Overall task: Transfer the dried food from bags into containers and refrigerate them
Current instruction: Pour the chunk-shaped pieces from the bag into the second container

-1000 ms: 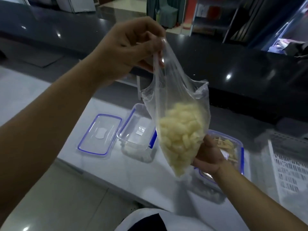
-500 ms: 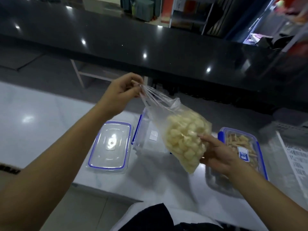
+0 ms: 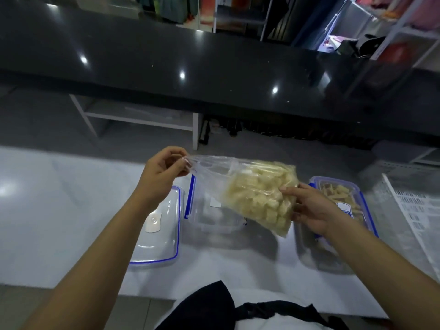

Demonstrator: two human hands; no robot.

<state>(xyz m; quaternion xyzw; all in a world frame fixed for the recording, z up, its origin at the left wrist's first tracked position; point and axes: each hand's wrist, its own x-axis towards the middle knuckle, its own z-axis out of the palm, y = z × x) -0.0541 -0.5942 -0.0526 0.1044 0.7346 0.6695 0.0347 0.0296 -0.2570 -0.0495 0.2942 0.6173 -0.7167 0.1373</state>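
Pinching the gathered neck of a clear plastic bag [image 3: 250, 191] between curled fingertips, the left hand [image 3: 162, 172] holds it above a white counter [image 3: 59, 210] in the head view, at about 10 o'clock from the frame's centre. The bag lies nearly level, its mass of pale yellow dried food pieces [image 3: 259, 198] bunched at the far end, at about 3 o'clock from those fingers. The right hand [image 3: 312, 210] supports that filled end, thumb on top and fingers spread underneath against the plastic.

Directly beneath the bag stands an open clear container [image 3: 207, 215] with blue clips. At its 9 o'clock lies a blue-rimmed lid [image 3: 162, 229], flat on the counter, bearing a pale sticker too blurred to read. At 3 o'clock, partly behind the right wrist, sits a closed container of tan sticks [image 3: 333, 194]; its lid carries a blue-and-white label whose writing cannot be made out. A white perforated basket [image 3: 414, 210] occupies the right edge.
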